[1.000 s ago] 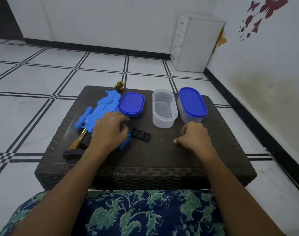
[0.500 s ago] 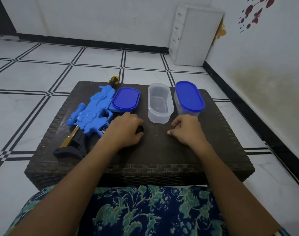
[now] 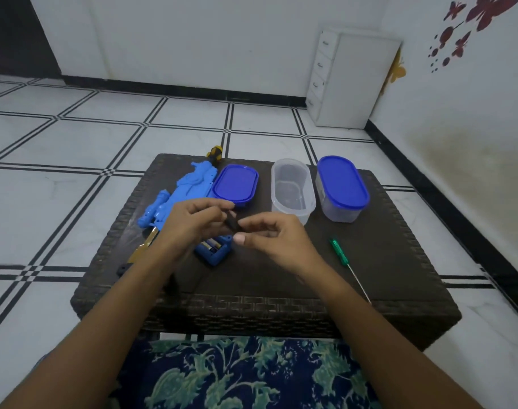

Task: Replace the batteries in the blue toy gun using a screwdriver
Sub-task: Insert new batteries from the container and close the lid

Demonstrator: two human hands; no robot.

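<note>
The blue toy gun (image 3: 190, 187) lies on the left of the dark wicker table (image 3: 384, 261), barrel pointing away from me. Its grip end (image 3: 215, 250) faces me with the battery compartment open and batteries showing inside. My left hand (image 3: 190, 224) and my right hand (image 3: 275, 240) meet just above the compartment. Between their fingertips they pinch a small black battery cover (image 3: 231, 223). A screwdriver (image 3: 340, 253) with a green handle lies on the table right of my right hand, untouched.
A loose blue lid (image 3: 235, 185) lies beside the gun. An open clear container (image 3: 293, 191) and a closed one with a blue lid (image 3: 341, 187) stand at the back. A white drawer unit (image 3: 352, 81) stands against the far wall. Tiled floor surrounds the table.
My left hand moved from the gun to the black cover on the table and lifted it. My right hand rose to meet it, uncovering the screwdriver.
</note>
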